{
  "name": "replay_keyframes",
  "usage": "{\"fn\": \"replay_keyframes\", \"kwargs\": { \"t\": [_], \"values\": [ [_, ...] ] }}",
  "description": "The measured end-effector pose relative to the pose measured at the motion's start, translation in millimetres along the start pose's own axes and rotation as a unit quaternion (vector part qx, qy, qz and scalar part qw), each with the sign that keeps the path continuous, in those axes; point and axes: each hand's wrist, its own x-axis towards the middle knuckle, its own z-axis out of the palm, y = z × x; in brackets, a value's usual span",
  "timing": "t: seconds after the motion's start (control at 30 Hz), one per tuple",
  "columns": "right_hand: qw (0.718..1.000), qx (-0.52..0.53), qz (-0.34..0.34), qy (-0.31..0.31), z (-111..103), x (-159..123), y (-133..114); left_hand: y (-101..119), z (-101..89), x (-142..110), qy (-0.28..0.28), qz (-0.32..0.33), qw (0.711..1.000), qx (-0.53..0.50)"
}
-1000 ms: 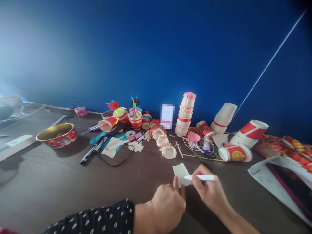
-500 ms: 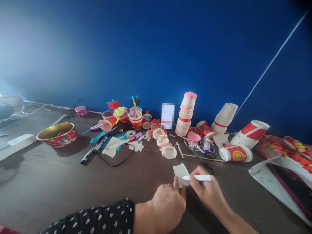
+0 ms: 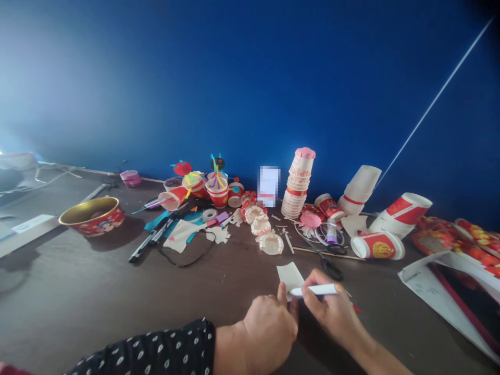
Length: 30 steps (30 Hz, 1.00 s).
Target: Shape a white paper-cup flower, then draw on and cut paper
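Pinching the pen (image 3: pixel 319 290) at the paper (image 3: pixel 289 273) on the table (image 3: pixel 187 297), the right hand (image 3: pixel 334 311) sits near the left hand (image 3: pixel 269 329), its fingers pressing without gripping. Marking done or remaining cannot be told

Paper cups (image 3: pixel 298 182), scissors (image 3: pixel 332 265) and scraps (image 3: pixel 221 234) suggest a craft workspace.

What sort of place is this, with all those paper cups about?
Probably a craft table: the right hand holds a white pen over paper, near scissors and a glue stick.
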Motion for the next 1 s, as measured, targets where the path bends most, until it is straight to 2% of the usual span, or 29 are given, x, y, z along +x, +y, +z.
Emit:
{"fn": "replay_keyframes", "kwargs": {
  "t": [0.57, 0.83, 1.0],
  "values": [
    [1.0, 0.004, 0.009, -0.004, -1, 1, -3, -1, -0.8, 1, 0.002, 0.002, 1.0, -0.005],
    [0.998, 0.035, 0.02, 0.056, -5, 2, 4, 0, 1.8, 0, 0.002, -0.007, 1.0, -0.006],
    [0.999, 0.015, 0.016, 0.037, -6, 3, 7, 0, 3.6, 1, 0.003, -0.013, 1.0, 0.001]
  ]
}}
